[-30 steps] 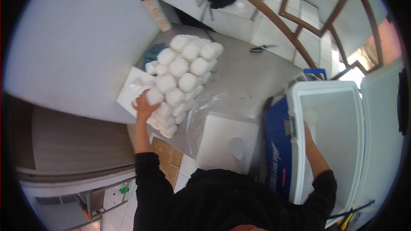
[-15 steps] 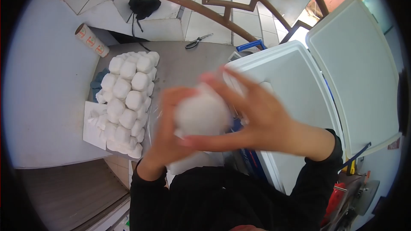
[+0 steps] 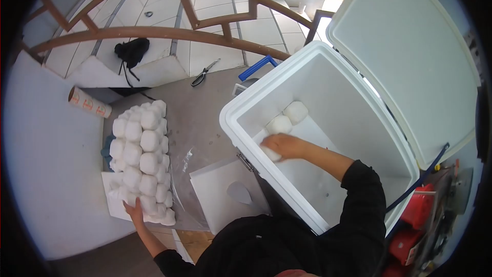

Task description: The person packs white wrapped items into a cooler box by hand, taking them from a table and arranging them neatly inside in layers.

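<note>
Inside the open white cooler, my right hand is closed over a white ball at the inner left wall. Two more white balls sit on the cooler floor just beyond it, in line along that wall. My left hand reaches to the near end of a stacked pile of white rounded balls on the left. Its fingers are apart and touch the pile; no ball is lifted in it. What the balls are made of I cannot tell.
The cooler's lid stands raised at the right. A white board with a pale oval piece lies before me. Scissors, a printed roll and a black cloth bundle are farther back, by a brown railing.
Both hands were together around one white ball in front of me. Now they are apart: the right is down in the cooler on a ball, the left at the pile. The view has shifted right.
</note>
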`<state>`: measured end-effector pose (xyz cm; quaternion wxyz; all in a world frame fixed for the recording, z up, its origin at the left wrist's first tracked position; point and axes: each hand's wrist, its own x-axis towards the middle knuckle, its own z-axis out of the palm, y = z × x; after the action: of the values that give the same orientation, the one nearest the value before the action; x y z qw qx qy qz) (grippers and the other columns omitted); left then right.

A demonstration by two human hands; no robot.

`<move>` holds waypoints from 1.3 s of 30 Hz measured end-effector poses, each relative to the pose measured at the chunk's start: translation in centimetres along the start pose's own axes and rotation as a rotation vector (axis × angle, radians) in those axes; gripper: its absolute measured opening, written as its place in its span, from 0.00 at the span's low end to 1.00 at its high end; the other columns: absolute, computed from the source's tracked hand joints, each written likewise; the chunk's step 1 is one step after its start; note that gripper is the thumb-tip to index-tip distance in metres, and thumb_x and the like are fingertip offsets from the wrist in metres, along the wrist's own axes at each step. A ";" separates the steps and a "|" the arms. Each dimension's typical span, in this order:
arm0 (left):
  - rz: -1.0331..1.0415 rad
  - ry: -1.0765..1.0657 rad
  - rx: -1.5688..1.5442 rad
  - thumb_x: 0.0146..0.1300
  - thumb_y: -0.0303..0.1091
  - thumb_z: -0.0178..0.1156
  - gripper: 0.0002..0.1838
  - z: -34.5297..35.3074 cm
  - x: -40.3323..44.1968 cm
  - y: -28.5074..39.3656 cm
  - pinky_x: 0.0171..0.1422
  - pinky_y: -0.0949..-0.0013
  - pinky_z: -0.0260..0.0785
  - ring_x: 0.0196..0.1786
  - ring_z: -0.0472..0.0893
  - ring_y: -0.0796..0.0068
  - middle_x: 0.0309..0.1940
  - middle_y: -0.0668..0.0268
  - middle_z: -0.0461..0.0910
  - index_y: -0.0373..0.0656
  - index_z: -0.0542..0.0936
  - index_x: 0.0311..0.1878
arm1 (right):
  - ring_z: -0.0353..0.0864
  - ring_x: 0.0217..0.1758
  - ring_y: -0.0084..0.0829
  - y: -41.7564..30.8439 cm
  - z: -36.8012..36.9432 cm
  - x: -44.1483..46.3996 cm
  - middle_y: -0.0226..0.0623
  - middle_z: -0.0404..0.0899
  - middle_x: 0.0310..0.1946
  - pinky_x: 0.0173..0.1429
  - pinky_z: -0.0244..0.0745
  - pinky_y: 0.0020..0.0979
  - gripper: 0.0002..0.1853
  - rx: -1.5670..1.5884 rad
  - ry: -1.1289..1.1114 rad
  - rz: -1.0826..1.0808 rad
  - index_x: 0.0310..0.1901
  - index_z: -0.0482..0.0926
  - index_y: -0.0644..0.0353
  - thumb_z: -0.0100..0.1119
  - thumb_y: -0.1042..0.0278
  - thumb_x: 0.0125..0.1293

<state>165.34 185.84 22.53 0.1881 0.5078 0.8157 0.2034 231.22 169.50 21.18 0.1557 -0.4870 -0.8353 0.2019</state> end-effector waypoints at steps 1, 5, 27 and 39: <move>0.015 -0.086 -0.275 0.57 0.46 0.66 0.47 0.3 1.3 -2.2 0.73 0.57 0.51 0.71 0.58 0.52 0.67 0.42 0.58 0.35 0.52 0.71 | 0.71 0.59 0.38 -0.4 0.0 0.1 0.37 0.72 0.55 0.59 0.67 0.37 0.40 0.007 0.017 0.012 0.63 0.65 0.56 0.72 0.58 0.46; 0.090 -0.054 -0.070 0.57 0.43 0.68 0.47 0.0 1.7 -2.0 0.72 0.61 0.53 0.69 0.61 0.56 0.66 0.44 0.61 0.32 0.52 0.71 | 0.68 0.59 0.29 -0.5 -0.1 0.2 0.27 0.69 0.56 0.60 0.60 0.32 0.49 -0.427 0.098 -0.089 0.65 0.63 0.49 0.68 0.40 0.38; 1.190 -0.575 -0.569 0.49 0.31 0.70 0.44 -6.6 -23.8 36.4 0.66 0.60 0.61 0.60 0.69 0.61 0.63 0.56 0.61 0.41 0.56 0.68 | 0.78 0.46 0.46 -22.5 -19.0 10.9 0.47 0.72 0.51 0.32 0.75 0.31 0.17 -0.446 0.810 -0.413 0.49 0.76 0.40 0.61 0.62 0.57; 0.022 -0.045 0.592 0.53 0.48 0.68 0.51 -0.5 -9.8 11.9 0.74 0.48 0.44 0.72 0.52 0.43 0.68 0.40 0.53 0.38 0.51 0.72 | 0.71 0.59 0.38 0.7 -8.5 -8.9 0.38 0.69 0.57 0.58 0.70 0.38 0.35 -0.533 -0.158 0.132 0.58 0.70 0.36 0.69 0.43 0.45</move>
<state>178.11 181.73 30.13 0.0477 0.5536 0.8297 -0.0528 239.91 163.61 27.66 -0.0569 -0.5468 -0.8351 0.0221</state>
